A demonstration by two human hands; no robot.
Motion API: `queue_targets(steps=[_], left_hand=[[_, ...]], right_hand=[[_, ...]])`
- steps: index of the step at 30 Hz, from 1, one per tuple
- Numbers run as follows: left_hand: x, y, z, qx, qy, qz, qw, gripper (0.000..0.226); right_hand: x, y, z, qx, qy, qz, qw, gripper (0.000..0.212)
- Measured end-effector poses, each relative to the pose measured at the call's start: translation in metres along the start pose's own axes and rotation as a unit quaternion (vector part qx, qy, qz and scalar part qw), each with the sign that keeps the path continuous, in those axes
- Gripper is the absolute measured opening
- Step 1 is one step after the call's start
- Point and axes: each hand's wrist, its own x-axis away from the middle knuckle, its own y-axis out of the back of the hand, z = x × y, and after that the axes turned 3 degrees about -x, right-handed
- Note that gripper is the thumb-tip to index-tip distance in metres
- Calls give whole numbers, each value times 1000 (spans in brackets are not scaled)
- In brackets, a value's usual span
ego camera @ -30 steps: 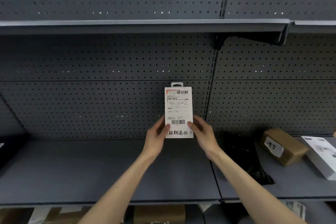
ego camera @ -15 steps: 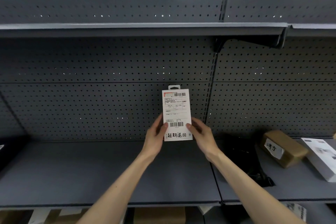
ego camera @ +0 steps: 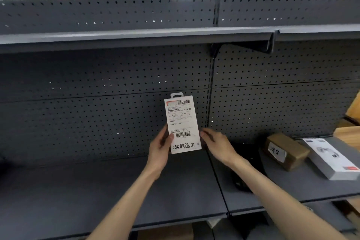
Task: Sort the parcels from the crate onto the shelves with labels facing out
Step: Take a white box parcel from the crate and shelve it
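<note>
A flat white parcel [ego camera: 182, 120] with a hang tab stands upright at the back of the grey shelf [ego camera: 97, 191], leaning on the pegboard. Its shipping label, with barcodes and black handwriting, faces me. My left hand [ego camera: 158, 150] grips its lower left edge, thumb on the front. The fingertips of my right hand [ego camera: 218, 144] press on its lower right edge. The parcel tilts slightly to the left. No crate is in view.
On the neighbouring shelf bay to the right lie a brown taped box [ego camera: 286, 151] with a handwritten label, a white product box [ego camera: 329, 157] and a black item [ego camera: 239, 171]. An upper shelf [ego camera: 136, 35] overhangs. Wooden boards [ego camera: 348, 136] stand at the far right.
The parcel has shifted a little to the left and tilted slightly. My right thumb has slid from its front face to its right edge.
</note>
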Motion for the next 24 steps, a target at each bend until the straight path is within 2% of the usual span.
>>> queue_targets(steps=[4,9,18,24], left_hand=[[-6,-35,4,8,4,43,999,44],[-3,-116,2,36,7,129,991,45],[28,-305,-32,58,-7,271,961,38],[58,-442,-61,60,-43,354,933,34]], right_hand=[[13,55,-36,195,-29,-43,980,32],[60,143,-80,348,-52,-86,932,33],[176,312,-138,430,-226,-149,861,40],[255,422,-178,446,-304,-202,817,41]])
